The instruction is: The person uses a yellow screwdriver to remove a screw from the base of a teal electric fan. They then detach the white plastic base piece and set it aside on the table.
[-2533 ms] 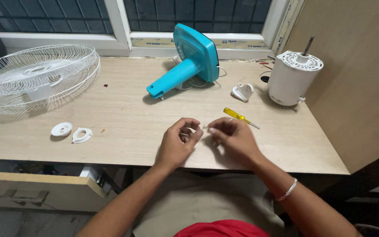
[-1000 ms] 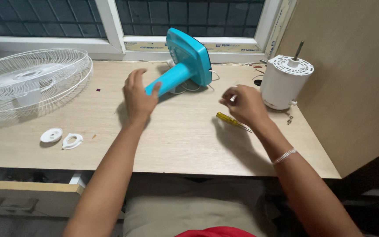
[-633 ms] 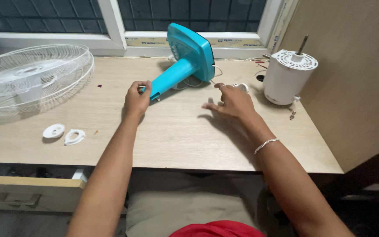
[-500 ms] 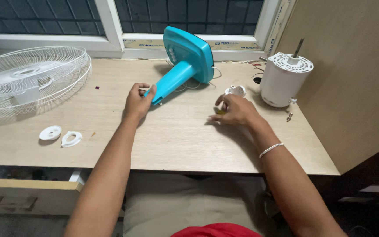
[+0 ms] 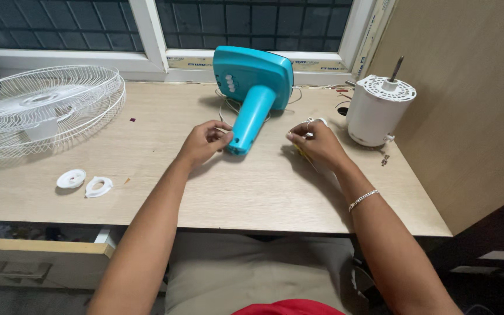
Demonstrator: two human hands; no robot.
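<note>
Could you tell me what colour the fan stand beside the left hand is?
The fan stand is turquoise blue, seen in the head view.

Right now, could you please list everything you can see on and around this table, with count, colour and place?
fan base: one, teal, table centre back, stem toward the person
fan guard: one, white wire, far left
fan motor: one, white, shaft up, far right
round plastic pieces: two, white, front left
screws: small, metallic, by the motor
table: one, light wood
window: white frame, behind
left hand: at the stem's end
right hand: closed, partly covering a small white part
</note>
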